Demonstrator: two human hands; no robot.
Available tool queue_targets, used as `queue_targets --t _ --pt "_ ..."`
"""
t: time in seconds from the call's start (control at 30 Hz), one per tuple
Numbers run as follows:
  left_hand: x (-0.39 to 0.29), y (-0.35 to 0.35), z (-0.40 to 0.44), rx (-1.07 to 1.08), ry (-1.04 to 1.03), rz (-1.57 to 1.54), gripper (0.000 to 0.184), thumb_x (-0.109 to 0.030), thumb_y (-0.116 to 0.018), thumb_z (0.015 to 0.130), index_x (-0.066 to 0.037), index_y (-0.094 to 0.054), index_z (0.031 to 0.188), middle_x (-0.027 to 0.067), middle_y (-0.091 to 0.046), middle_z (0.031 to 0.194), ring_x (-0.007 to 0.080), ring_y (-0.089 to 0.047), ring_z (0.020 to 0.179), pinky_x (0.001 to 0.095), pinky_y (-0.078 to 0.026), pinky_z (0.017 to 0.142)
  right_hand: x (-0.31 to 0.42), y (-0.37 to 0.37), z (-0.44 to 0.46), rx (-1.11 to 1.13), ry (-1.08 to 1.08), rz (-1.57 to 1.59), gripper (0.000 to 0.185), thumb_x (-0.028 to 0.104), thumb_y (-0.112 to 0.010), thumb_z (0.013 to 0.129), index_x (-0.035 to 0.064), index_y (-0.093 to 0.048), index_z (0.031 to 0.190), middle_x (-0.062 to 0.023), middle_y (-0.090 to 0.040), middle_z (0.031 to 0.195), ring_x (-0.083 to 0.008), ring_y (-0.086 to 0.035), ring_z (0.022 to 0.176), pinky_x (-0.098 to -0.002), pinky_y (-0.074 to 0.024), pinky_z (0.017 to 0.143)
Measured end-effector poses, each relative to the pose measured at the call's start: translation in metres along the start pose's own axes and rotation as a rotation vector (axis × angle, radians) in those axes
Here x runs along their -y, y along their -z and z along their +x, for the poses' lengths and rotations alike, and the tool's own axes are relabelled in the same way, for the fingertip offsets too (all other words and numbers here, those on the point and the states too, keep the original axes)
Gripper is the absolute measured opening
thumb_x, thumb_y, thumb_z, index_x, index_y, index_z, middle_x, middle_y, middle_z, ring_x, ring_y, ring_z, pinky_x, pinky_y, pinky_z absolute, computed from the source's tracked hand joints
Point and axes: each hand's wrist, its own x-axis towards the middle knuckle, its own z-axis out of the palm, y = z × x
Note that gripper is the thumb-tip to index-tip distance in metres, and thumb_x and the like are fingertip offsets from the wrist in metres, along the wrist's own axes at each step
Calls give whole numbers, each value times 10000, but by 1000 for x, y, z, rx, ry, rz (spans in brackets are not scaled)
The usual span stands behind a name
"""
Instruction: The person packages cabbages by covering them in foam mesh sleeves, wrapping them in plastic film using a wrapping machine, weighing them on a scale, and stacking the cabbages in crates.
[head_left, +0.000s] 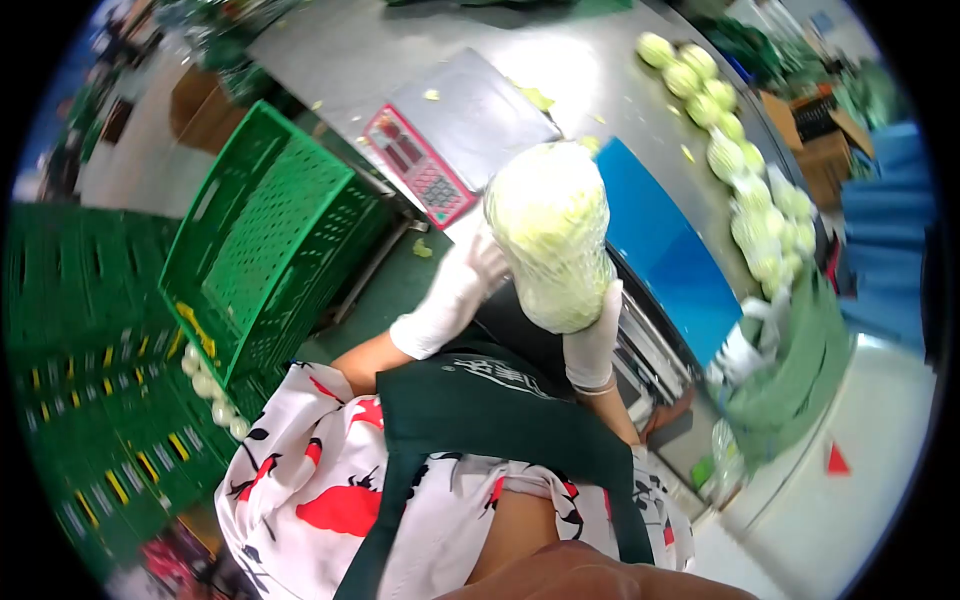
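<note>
Between my hands, in front of my apron, is a large napa cabbage [552, 235], pale green and wrapped in clear film. My left hand [468, 278], in a white glove, holds it from the left, with its fingertips partly hidden behind it. On the lower right side, my right hand [595, 335], also gloved in white, is closed against it. Just beyond the left hand lies a weighing scale [475, 125] with a pink-edged keypad. To the right of the cabbage is a blue panel [665, 240] beside a film-wrapping station [645, 345].
A green perforated crate [270, 225] stands tilted on the left, near stacked green crates [110, 430]. Along the right side of the metal table [590, 60] runs a row of pale green vegetables [725, 155]. A green sack [800, 370] sits at the right.
</note>
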Motion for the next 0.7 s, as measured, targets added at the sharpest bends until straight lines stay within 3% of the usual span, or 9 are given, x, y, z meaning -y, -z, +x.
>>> queue_targets --t 0.03,0.07,0.17,0.27,0.33,0.37,0.53,0.57,0.7 --pt "-1 -2 -2 -43 -29 -51 1213 -590 -775 757 -3 -95 1573 132 -223 1617 254 -236 1492 395 -209 1206 -3 -13 8 103 75 -193 691 438 -497 989 -37 -365 1473 -180 -443 1485 -280 -434 1377 -397 -333 1152" --pt "-2 11 3 -123 -164 180 982 -457 -746 831 13 -244 1533 137 -377 1539 252 -382 1420 396 -316 1164 -2 -26 13 202 160 -384 690 347 -564 964 -38 -338 1489 -193 -415 1505 -292 -409 1398 -401 -319 1159" --pt "-42 73 11 -402 -21 -126 492 -315 -591 975 9 -519 1339 112 -643 1242 211 -634 1147 375 -514 1002 7 -49 26 420 271 -901 891 234 -767 839 -48 -267 1521 -258 -307 1557 -340 -281 1471 -416 -246 1194" --pt "-86 159 13 -670 -112 -28 487 -346 -572 998 -14 -514 1349 130 -637 1262 231 -652 1124 397 -519 1003 10 -35 55 295 314 -1064 741 210 -741 882 -38 -370 1474 -242 -438 1474 -354 -425 1378 -417 -356 1134" --pt "-113 221 10 -749 -167 121 499 -316 -594 991 5 -506 1363 147 -628 1283 252 -649 1140 406 -528 989 37 -31 64 17 -201 -403 568 187 -687 932 -27 -472 1412 -201 -534 1393 -280 -545 1263 -370 -450 1049" --pt "-124 252 10 -792 -150 156 536 -294 -619 978 32 -485 1383 159 -625 1288 268 -652 1138 416 -539 972 25 7 80 32 47 -675 448 178 -659 955 -16 -554 1345 -163 -580 1342 -226 -594 1182 -331 -490 991" --pt "-117 420 -12 -990 76 299 760 -330 -792 849 45 -450 1415 128 -608 1296 252 -646 1101 409 -543 940 49 76 115 -266 162 -962 342 256 -678 932 19 -674 1180 -169 -662 1230 -279 -616 1163 -362 -467 1011" --pt "-95 480 -19 -980 153 223 748 -330 -792 847 47 -464 1404 125 -609 1294 254 -646 1103 412 -537 948 51 91 124 -323 169 -1079 349 276 -680 926 23 -680 1167 -171 -661 1232 -297 -601 1181 -375 -454 1027" --pt "-54 482 -14 -796 521 366 670 -442 -622 949 -18 -464 1442 80 -617 1324 219 -594 1179 396 -441 1033 49 155 164 -435 115 -1336 396 344 -680 903 34 -689 1151 -170 -651 1239 -344 -540 1233 -408 -407 1075"
